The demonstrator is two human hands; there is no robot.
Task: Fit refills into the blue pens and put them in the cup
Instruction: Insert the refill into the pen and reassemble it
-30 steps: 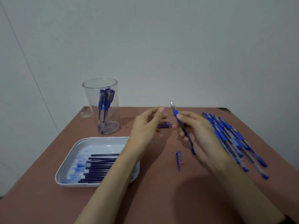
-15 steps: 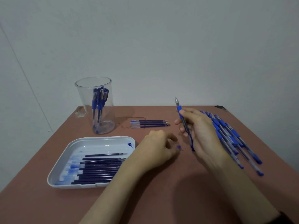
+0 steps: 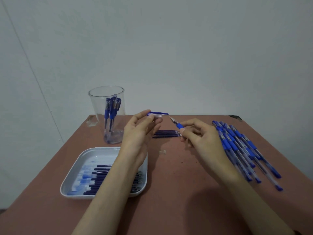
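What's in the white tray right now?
Dark blue refills lie side by side in the tray, with blue smears on its floor. The left forearm covers their middle, so no count.

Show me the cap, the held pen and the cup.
cap (image 3: 160, 113), head view, on its blue clip.
held pen (image 3: 179, 126), head view, on its blue grip.
cup (image 3: 97, 112), head view, on its clear left wall.

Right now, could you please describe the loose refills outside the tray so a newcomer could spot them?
On the reddish-brown table, look right of the clear plastic cup, between the left hand and right hand. A short row of thin dark-blue refills lies there. Unlike those in the white tray, they sit in no container.
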